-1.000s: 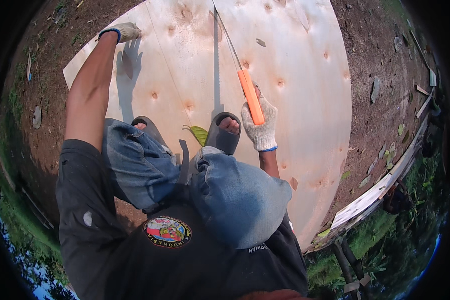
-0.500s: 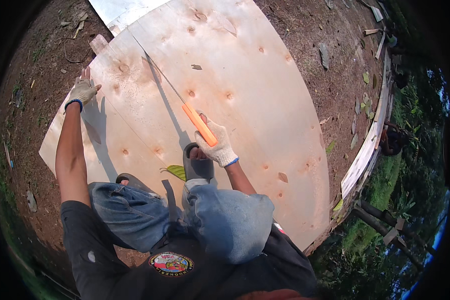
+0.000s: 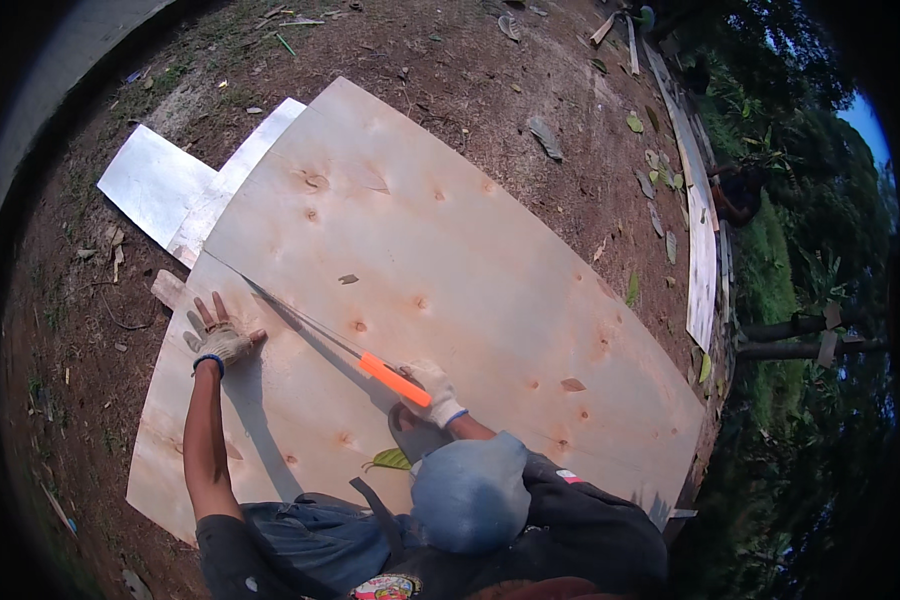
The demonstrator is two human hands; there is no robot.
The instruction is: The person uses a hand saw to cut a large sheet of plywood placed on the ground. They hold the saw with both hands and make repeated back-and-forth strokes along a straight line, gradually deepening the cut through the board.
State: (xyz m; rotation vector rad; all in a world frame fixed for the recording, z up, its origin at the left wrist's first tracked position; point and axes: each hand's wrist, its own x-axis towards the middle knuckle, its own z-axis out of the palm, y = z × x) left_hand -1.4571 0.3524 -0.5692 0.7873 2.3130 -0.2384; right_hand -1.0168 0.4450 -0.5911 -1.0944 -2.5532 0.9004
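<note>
Under me lies a large pale plywood sheet (image 3: 510, 300) with brown knots. My left hand (image 3: 227, 342), in a cream work glove with bare fingertips, rests on the sheet near its left edge, fingers spread. My right hand (image 3: 432, 392), also gloved, is wrapped round the orange handle of a hand saw (image 3: 395, 380). The thin saw blade (image 3: 315, 326) slants up and left toward the sheet's edge, its shadow beside it. Whether the teeth touch the wood I cannot tell. My shoe (image 3: 417, 432) stands on the sheet beside a green leaf (image 3: 391, 459).
Shiny pale panels (image 3: 160, 185) and a short wood piece (image 3: 172, 290) stick out past the sheet's left edge. Brown soil (image 3: 440, 90) with fallen leaves surrounds it. Long boards (image 3: 703, 270) lie at the right, near a crouching person (image 3: 738, 195) and trees.
The view has shifted, so more ground and panels show at the far left. My left hand has spread its fingers flatter on the sheet. The right hand keeps its grip on the saw.
</note>
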